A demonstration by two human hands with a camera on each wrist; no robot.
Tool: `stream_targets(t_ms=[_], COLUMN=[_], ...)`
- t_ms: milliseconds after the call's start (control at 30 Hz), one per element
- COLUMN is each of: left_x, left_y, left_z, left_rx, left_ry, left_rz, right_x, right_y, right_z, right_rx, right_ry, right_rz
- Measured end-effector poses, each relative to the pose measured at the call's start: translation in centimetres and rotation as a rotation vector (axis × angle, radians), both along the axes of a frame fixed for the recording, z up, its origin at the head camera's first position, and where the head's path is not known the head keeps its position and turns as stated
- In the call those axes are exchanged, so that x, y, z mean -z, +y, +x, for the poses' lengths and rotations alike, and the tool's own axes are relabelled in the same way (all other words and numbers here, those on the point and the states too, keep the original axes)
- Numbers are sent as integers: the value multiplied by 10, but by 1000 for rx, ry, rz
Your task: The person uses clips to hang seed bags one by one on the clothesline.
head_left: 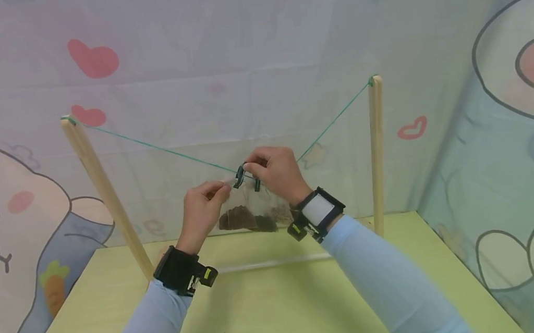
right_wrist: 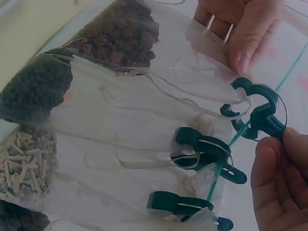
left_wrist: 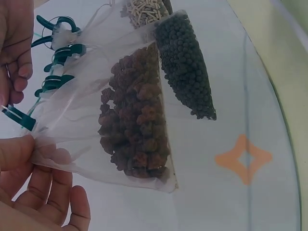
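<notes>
Thumb and fingers of my left hand (head_left: pixel 201 213) pinch the top edge of a sheer mesh bag with reddish-brown lumps (left_wrist: pixel 137 113). My right hand (head_left: pixel 279 173) grips the handles of a green spring clip (right_wrist: pixel 263 107), whose jaws stand apart beside the bag's upper edge at the green string (head_left: pixel 152 145). Along the string, more green clips (right_wrist: pixel 207 148) hold further mesh bags. One contains dark round pellets (left_wrist: pixel 186 67); another has pale short sticks (right_wrist: pixel 29 156). In the head view, my right hand partly covers the clips.
Two wooden posts, left (head_left: pixel 104 187) and right (head_left: pixel 378 152), carry the sagging string. A pale bar (head_left: pixel 274 262) runs low between them on the yellow-green table (head_left: pixel 269 312). Behind hangs a cartoon-printed cloth (head_left: pixel 220 44).
</notes>
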State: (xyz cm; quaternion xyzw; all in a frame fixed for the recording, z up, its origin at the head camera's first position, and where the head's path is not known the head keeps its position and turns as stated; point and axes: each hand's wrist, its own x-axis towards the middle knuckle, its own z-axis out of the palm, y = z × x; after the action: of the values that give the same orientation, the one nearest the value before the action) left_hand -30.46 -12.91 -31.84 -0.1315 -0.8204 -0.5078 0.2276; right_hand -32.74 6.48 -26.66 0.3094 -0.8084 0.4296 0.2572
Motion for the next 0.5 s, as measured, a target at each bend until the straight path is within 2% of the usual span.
stream_targets(t_ms=[267,500], left_x=[1,4], left_y=[1,-1], left_z=[-4,-6], left_rx=[6,-4], left_ry=[-12,-29], left_rz=[-9,-18], right_x=[-1,-2], right_y=[-6,-3], right_z=[2,3], right_rx=[-55,-80], right_ry=[-178,-214], right_rz=[27,96])
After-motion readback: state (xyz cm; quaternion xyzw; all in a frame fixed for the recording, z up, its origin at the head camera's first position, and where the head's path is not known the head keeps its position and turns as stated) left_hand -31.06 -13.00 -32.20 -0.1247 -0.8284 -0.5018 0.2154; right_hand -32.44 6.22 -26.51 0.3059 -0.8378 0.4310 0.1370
